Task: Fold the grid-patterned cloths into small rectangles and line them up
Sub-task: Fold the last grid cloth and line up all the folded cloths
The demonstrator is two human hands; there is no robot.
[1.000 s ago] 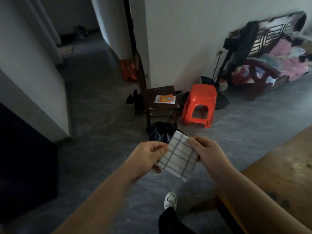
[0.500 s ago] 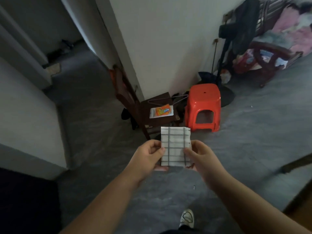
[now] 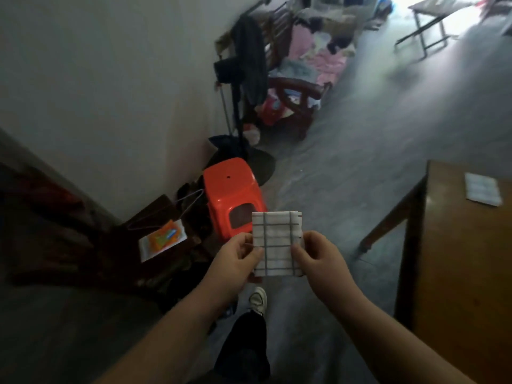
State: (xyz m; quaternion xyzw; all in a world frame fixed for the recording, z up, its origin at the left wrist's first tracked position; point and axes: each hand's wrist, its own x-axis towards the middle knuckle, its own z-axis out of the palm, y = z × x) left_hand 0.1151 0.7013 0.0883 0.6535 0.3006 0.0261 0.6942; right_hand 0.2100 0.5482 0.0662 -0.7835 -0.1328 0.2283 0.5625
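Observation:
A white cloth with a dark grid pattern (image 3: 277,239), folded into a small rectangle, is held up in the air in front of me. My left hand (image 3: 238,261) pinches its left edge and my right hand (image 3: 321,259) pinches its right edge, thumbs on the front face. A second folded grid cloth (image 3: 482,192) lies flat on the wooden table (image 3: 460,259) at the right, blurred.
A red plastic stool (image 3: 230,189) stands just beyond the cloth. A dark wooden chair (image 3: 155,225) with an orange packet is at the left. A bench piled with clothes (image 3: 299,79) sits by the wall. My shoe (image 3: 257,299) is on the grey floor.
The view has swung to the right, bringing the wooden table and the second cloth into sight. Both hands keep hold of the folded cloth, which stays upright between them.

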